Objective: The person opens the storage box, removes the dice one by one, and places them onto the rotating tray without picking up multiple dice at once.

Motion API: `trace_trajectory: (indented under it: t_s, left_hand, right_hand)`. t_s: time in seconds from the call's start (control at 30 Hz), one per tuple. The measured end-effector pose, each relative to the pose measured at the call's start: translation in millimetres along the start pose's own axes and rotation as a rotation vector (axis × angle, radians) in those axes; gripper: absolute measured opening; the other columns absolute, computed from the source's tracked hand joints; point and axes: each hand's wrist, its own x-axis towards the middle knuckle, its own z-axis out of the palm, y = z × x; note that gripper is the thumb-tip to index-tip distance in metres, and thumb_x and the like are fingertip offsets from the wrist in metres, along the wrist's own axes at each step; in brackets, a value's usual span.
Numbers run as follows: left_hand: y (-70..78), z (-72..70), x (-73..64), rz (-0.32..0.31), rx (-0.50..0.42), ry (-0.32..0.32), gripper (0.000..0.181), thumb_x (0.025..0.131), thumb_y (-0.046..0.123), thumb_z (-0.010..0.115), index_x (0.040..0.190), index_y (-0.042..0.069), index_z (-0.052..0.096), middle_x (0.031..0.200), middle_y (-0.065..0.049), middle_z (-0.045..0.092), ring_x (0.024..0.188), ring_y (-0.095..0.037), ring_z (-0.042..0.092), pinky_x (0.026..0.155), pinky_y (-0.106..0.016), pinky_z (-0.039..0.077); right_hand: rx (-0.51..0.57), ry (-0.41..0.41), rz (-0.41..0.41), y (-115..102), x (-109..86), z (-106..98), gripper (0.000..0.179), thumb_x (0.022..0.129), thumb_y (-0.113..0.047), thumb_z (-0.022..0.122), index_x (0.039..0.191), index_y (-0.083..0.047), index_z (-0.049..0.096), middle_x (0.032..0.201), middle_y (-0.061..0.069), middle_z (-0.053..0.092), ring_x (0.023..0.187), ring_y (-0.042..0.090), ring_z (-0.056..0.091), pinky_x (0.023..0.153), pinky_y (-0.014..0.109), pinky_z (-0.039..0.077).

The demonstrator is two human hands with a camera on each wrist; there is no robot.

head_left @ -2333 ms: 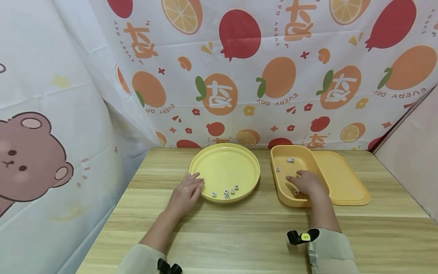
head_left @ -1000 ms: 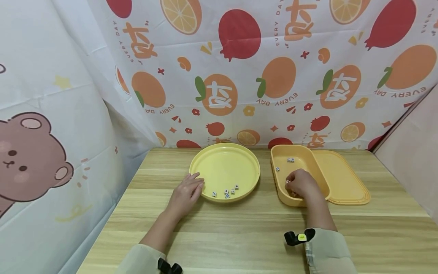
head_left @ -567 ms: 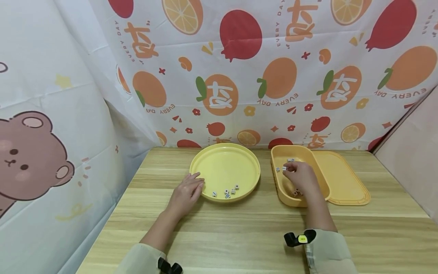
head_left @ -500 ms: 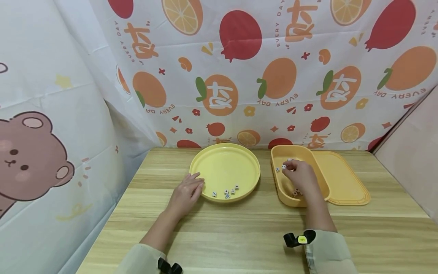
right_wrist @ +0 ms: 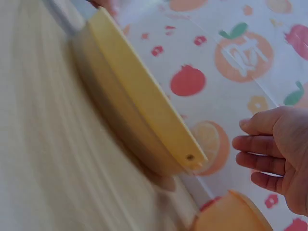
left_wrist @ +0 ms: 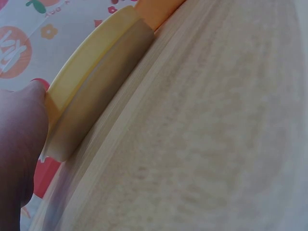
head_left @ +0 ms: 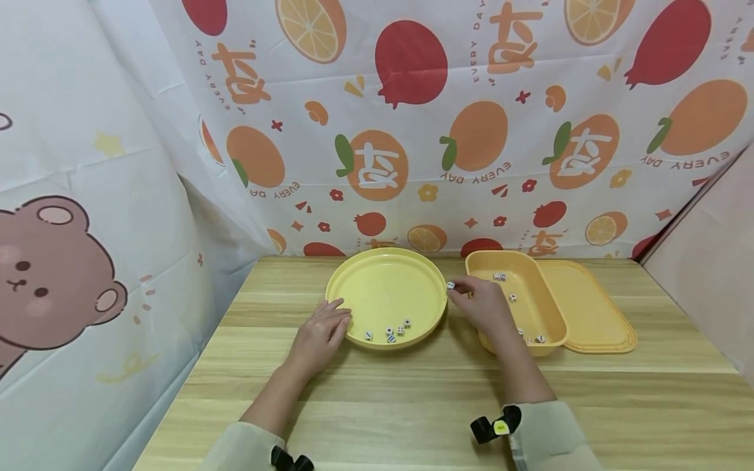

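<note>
My left hand (head_left: 321,331) rests at the near left rim of a round yellow tray (head_left: 385,275), fingers lying over the edge; the left wrist view shows this hand (left_wrist: 21,125) against the tray's side. Several small white dice (head_left: 400,331) lie in the near part of the tray. With thumb and fingertips, my right hand (head_left: 485,307) pinches a white die (head_left: 450,285) right at the tray's right rim. In the right wrist view this hand (right_wrist: 284,154) is beside the tray's end, and the die does not show between the fingers.
A deep orange-yellow box (head_left: 533,288) stands right of the tray, with several dice (head_left: 512,297) inside, partly behind my right forearm. Its flat lid (head_left: 589,304) lies against the box's right side. A fruit-print cloth (head_left: 424,163) hangs behind the wooden table (head_left: 389,412).
My right hand dipped among the dice in the box, came up with a die, and moved left out of it to the tray's rim. My left hand stays in place.
</note>
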Motion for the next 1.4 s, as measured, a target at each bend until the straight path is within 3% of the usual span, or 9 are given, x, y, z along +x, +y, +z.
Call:
trace_trajectory:
  t_s: [0.17, 0.33, 0.37, 0.63, 0.83, 0.97, 1.4]
  left_hand:
    - [-0.4, 0.0, -0.2, 0.0, 0.007, 0.001, 0.018, 0.094, 0.011, 0.062, 0.098, 0.002, 0.077, 0.107, -0.01, 0.075, 0.122, -0.028, 0.061, 0.111, -0.052, 0.043]
    - [-0.1, -0.4, 0.1, 0.001, 0.003, 0.002, 0.018, 0.094, 0.01, 0.062, 0.098, 0.002, 0.077, 0.107, -0.009, 0.075, 0.122, -0.028, 0.061, 0.11, -0.053, 0.043]
    - [-0.1, -0.5, 0.2, 0.003, 0.003, 0.002, 0.018, 0.094, 0.01, 0.062, 0.099, 0.002, 0.077, 0.107, -0.009, 0.075, 0.122, -0.028, 0.061, 0.11, -0.053, 0.043]
    - [-0.1, 0.3, -0.1, 0.007, 0.011, -0.006, 0.018, 0.094, 0.01, 0.062, 0.099, 0.002, 0.077, 0.108, -0.008, 0.075, 0.123, -0.027, 0.061, 0.112, -0.051, 0.043]
    - [1.2, -0.4, 0.3, 0.009, 0.002, 0.004, 0.017, 0.094, 0.009, 0.062, 0.098, 0.001, 0.076, 0.107, -0.01, 0.075, 0.122, -0.029, 0.061, 0.111, -0.052, 0.043]
    - [0.8, -0.2, 0.8, 0.01, -0.003, 0.012, 0.016, 0.093, 0.009, 0.062, 0.097, 0.001, 0.077, 0.107, -0.01, 0.075, 0.122, -0.029, 0.061, 0.112, -0.052, 0.042]
    - [-1.4, 1.5, 0.7, 0.022, -0.004, 0.018, 0.016, 0.093, 0.009, 0.063, 0.098, 0.001, 0.077, 0.106, -0.01, 0.075, 0.121, -0.029, 0.062, 0.111, -0.053, 0.043]
  right_hand:
    - [0.005, -0.043, -0.055, -16, -5.3, 25, 0.025, 0.089, -0.022, 0.072, 0.11, -0.009, 0.075, 0.1, 0.001, 0.076, 0.091, 0.019, 0.069, 0.085, 0.042, 0.059]
    - [-0.014, -0.153, -0.051, -29, -13.2, 48, 0.023, 0.089, -0.024, 0.072, 0.11, -0.014, 0.075, 0.102, -0.003, 0.075, 0.089, 0.013, 0.069, 0.081, 0.036, 0.06]
    - [-0.014, -0.17, -0.047, -30, -14.7, 51, 0.023, 0.089, -0.024, 0.072, 0.11, -0.015, 0.075, 0.103, -0.004, 0.075, 0.095, 0.012, 0.069, 0.084, 0.036, 0.06]
    - [-0.033, -0.206, -0.122, -26, -22.6, 71, 0.022, 0.089, -0.022, 0.073, 0.109, -0.014, 0.075, 0.104, -0.003, 0.075, 0.11, 0.025, 0.067, 0.1, 0.044, 0.054]
    - [-0.015, -0.216, -0.127, -23, -21.9, 76, 0.022, 0.088, -0.021, 0.074, 0.109, -0.013, 0.075, 0.102, -0.002, 0.075, 0.102, 0.017, 0.068, 0.092, 0.04, 0.057]
    - [-0.004, -0.23, -0.1, -22, -20.5, 77, 0.021, 0.089, -0.023, 0.073, 0.108, -0.015, 0.075, 0.103, -0.003, 0.074, 0.104, 0.015, 0.067, 0.093, 0.039, 0.057]
    - [-0.018, -0.249, -0.109, -22, -19.9, 75, 0.02, 0.09, -0.023, 0.071, 0.107, -0.014, 0.076, 0.106, -0.001, 0.074, 0.106, 0.021, 0.068, 0.093, 0.042, 0.057]
